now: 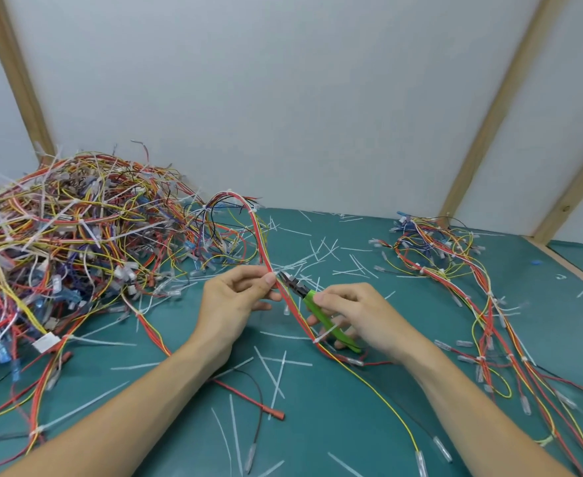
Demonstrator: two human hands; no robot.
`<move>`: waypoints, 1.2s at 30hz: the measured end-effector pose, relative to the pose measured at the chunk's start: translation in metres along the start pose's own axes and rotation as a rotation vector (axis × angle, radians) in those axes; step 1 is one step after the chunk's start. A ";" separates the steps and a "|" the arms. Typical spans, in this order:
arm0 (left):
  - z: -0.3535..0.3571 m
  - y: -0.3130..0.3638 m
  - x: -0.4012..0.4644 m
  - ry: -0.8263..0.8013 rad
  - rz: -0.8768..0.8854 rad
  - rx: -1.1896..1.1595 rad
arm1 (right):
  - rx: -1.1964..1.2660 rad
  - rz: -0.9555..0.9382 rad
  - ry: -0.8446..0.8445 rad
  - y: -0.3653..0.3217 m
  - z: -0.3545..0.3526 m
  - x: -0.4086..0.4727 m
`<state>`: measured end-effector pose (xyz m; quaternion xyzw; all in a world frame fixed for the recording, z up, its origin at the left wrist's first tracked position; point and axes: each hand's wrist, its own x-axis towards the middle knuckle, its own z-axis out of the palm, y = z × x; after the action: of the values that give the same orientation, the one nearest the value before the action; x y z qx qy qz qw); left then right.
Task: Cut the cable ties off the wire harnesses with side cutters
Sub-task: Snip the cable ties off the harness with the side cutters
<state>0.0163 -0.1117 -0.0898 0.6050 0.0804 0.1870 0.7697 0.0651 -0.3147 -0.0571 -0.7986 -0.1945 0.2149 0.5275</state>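
Surface: green mat (317, 425), littered with cut ties.
Grip: right hand (355, 316) closed round side cutters (312, 304); left hand (238, 297) pinches wire harness (297, 315).
Tie: cable tie (278, 273) at blades.
Risk: blades likely nick insulation, thumb close.

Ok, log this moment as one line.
left hand: pinches harness | right hand: grips side cutters | tip at cable tie | uncut tie below
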 end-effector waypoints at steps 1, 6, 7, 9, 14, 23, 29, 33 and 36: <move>0.000 0.000 0.000 -0.008 -0.005 0.002 | -0.004 -0.004 0.003 0.000 0.000 0.000; 0.002 -0.002 -0.002 -0.041 -0.016 0.014 | -0.001 -0.019 0.010 0.000 0.000 0.000; 0.002 -0.002 -0.002 -0.044 -0.016 0.011 | -0.005 -0.024 0.013 0.001 0.001 0.000; 0.001 -0.002 -0.002 -0.051 -0.019 0.006 | -0.015 -0.035 0.026 0.003 0.002 0.000; 0.002 -0.005 -0.003 -0.089 -0.057 -0.024 | -0.012 -0.042 0.060 0.006 0.009 0.001; 0.002 -0.002 -0.004 -0.085 -0.088 -0.007 | -0.070 -0.057 0.109 0.008 0.012 0.001; 0.001 -0.001 -0.004 -0.097 -0.101 -0.004 | -0.110 -0.069 0.150 0.009 0.015 0.001; 0.001 -0.001 -0.004 -0.092 -0.100 0.004 | -0.154 -0.106 0.193 0.009 0.017 0.000; 0.001 -0.001 -0.004 -0.092 -0.095 0.019 | -0.182 -0.116 0.216 0.010 0.017 0.002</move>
<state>0.0133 -0.1144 -0.0906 0.6159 0.0755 0.1216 0.7747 0.0579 -0.3043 -0.0726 -0.8491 -0.2010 0.0783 0.4821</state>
